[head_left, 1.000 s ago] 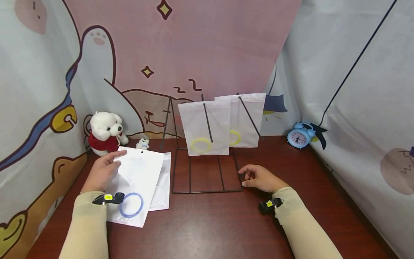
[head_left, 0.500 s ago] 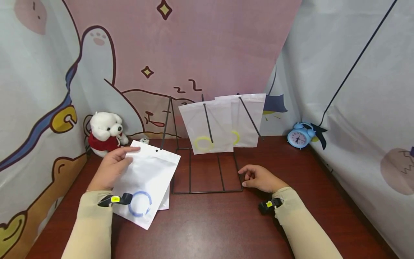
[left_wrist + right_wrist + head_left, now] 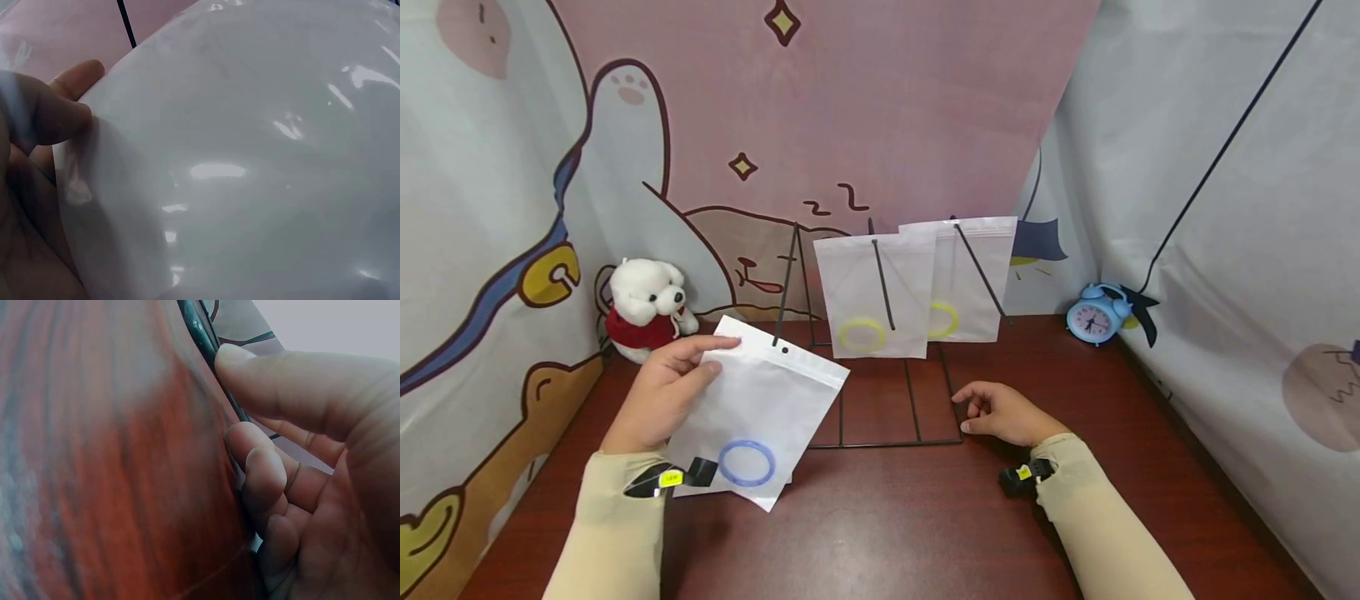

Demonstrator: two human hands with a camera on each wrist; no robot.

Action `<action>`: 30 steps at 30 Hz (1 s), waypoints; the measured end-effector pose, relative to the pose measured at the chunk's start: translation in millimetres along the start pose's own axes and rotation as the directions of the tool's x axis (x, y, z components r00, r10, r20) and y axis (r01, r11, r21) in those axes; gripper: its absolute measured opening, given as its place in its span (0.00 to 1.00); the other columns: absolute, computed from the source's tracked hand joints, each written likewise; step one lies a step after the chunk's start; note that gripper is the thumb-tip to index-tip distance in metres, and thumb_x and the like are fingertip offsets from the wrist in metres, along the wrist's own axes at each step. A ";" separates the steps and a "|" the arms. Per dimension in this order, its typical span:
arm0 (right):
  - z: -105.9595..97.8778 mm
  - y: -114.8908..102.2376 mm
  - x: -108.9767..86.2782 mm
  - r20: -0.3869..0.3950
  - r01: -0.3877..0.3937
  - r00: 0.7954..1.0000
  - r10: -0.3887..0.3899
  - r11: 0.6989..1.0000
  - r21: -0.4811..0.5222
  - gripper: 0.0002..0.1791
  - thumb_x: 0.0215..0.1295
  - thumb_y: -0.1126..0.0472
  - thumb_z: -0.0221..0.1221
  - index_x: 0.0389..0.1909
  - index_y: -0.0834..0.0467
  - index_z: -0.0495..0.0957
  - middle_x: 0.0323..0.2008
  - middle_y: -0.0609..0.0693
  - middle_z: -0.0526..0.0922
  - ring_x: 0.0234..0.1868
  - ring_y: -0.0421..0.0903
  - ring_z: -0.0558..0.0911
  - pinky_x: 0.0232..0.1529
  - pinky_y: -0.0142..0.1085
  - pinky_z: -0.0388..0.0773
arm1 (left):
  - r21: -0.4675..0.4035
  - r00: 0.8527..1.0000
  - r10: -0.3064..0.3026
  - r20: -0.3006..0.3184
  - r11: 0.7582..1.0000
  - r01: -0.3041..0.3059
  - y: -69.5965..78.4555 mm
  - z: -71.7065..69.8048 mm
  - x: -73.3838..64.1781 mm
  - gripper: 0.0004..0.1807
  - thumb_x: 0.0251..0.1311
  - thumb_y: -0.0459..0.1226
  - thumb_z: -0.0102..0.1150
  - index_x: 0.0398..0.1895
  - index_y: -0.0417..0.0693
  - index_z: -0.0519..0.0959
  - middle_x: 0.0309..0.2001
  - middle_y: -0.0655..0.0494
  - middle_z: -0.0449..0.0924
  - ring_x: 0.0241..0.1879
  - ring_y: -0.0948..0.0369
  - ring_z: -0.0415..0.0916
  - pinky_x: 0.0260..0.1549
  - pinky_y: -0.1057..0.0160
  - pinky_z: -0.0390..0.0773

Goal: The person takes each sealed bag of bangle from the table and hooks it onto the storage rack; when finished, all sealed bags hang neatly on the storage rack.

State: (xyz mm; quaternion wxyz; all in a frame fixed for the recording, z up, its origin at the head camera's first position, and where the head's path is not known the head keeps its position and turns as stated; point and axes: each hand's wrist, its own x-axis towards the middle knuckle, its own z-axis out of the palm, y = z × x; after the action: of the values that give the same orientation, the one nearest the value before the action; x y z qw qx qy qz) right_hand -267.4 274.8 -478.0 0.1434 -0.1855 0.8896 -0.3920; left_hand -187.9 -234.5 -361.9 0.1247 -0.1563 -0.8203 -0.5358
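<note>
My left hand (image 3: 662, 387) pinches a white zip bag (image 3: 767, 400) by its upper left edge, thumb on the front. A blue ring (image 3: 747, 463) shows near the bag's bottom, and the hang hole in its top strip lies right by the tip of the left hook (image 3: 786, 283). In the left wrist view the shiny bag (image 3: 250, 137) fills most of the picture. My right hand (image 3: 1007, 414) grips the right side of the black wire rack (image 3: 887, 445) at its base, fingers curled and thumb against the rod (image 3: 199, 328).
Two white bags with yellow rings hang on the rack: one on the middle hook (image 3: 850, 283), one on the right hook (image 3: 981, 250). Another bag's edge shows under the held one. A white plush bear (image 3: 643, 287) sits back left, a blue alarm clock (image 3: 1090, 319) back right.
My left hand has moved the bag right and tilted it, bringing its top to the left hook's tip. The middle hanging bag has swung slightly. My right hand stays put.
</note>
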 end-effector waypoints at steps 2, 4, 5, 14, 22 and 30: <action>0.2 -0.3 0.1 0.001 0.006 1.000 -0.006 1.000 0.000 0.22 0.63 0.62 0.74 0.57 0.56 0.82 0.35 0.51 0.79 0.35 0.47 0.78 0.35 0.34 0.77 | 0.004 1.000 0.019 -0.009 1.000 -0.019 4.2 0.3 -1.5 0.17 0.75 0.28 0.56 0.61 0.44 0.85 0.23 0.56 0.67 0.23 0.56 0.66 0.24 0.61 0.70; 0.4 -0.8 0.2 0.000 0.007 1.000 -0.007 1.000 -0.001 0.22 0.63 0.62 0.75 0.56 0.56 0.82 0.35 0.51 0.79 0.35 0.47 0.78 0.34 0.34 0.77 | -0.011 0.999 0.036 -0.021 0.999 -0.036 7.2 0.7 -2.8 0.17 0.74 0.27 0.55 0.60 0.43 0.85 0.21 0.57 0.66 0.22 0.57 0.64 0.23 0.61 0.69; 0.4 -1.0 0.2 -0.001 0.007 1.000 -0.007 1.000 -0.001 0.22 0.63 0.62 0.74 0.57 0.57 0.82 0.35 0.51 0.79 0.35 0.47 0.77 0.34 0.34 0.76 | -0.026 0.999 0.043 -0.029 0.999 -0.044 8.4 0.9 -3.3 0.17 0.73 0.26 0.55 0.59 0.42 0.85 0.20 0.57 0.65 0.21 0.57 0.64 0.21 0.60 0.68; 0.2 -1.9 -0.4 -0.005 0.005 1.000 -0.006 1.000 -0.015 0.22 0.63 0.62 0.74 0.57 0.56 0.82 0.35 0.51 0.79 0.34 0.47 0.78 0.34 0.34 0.77 | -0.125 0.989 0.102 -0.107 0.985 -0.115 20.9 3.1 -9.0 0.19 0.69 0.19 0.51 0.51 0.39 0.88 0.15 0.58 0.60 0.13 0.60 0.56 0.11 0.58 0.57; 0.4 -0.6 -0.8 -0.011 0.002 1.000 -0.003 1.000 -0.016 0.21 0.64 0.61 0.74 0.57 0.55 0.82 0.35 0.50 0.79 0.33 0.46 0.78 0.34 0.34 0.77 | -0.190 0.970 0.196 -0.145 0.956 -0.221 31.5 2.9 -16.7 0.21 0.64 0.15 0.49 0.47 0.37 0.89 0.19 0.57 0.66 0.16 0.62 0.59 0.12 0.60 0.54; 0.6 0.0 -1.2 -0.003 0.014 1.000 -0.014 1.000 -0.010 0.21 0.64 0.60 0.74 0.57 0.56 0.82 0.35 0.50 0.79 0.33 0.45 0.78 0.34 0.34 0.77 | -0.307 0.958 0.215 -0.188 0.914 -0.265 34.0 6.9 -16.8 0.21 0.65 0.15 0.48 0.49 0.33 0.87 0.19 0.55 0.69 0.20 0.63 0.67 0.13 0.61 0.56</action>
State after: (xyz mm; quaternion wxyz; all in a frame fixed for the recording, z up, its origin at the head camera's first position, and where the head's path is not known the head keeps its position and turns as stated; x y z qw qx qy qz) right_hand -266.1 274.9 -478.2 0.1382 -0.1916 0.8905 -0.3888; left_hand -159.5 -217.4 -342.3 0.2234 -0.2338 -0.6820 -0.6560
